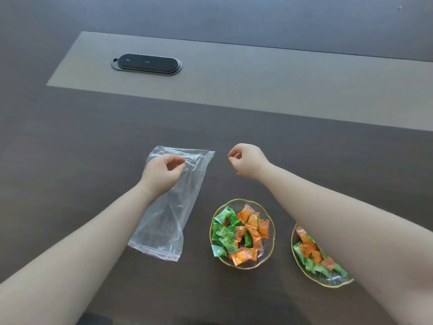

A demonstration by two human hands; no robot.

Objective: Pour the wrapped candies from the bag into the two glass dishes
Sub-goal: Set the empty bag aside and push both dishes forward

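A clear, empty zip bag (180,207) lies flat on the dark table, its red-lined mouth toward me. My left hand (161,174) hovers over the bag's far end with fingers loosely curled and slightly apart, gripping nothing that I can see. My right hand (248,160) is to the right of the bag, above the table, loosely curled and empty. A gold-rimmed glass dish (268,252) near the centre holds several green and orange wrapped candies (241,233). A second glass dish (332,281) at the right also holds candies (309,250) and is partly hidden by my right forearm.
A black oval socket cover (146,64) sits in a lighter grey inlay strip (257,85) across the far part of the table. Dark wood tabletop (82,137) surrounds the bag and the dishes.
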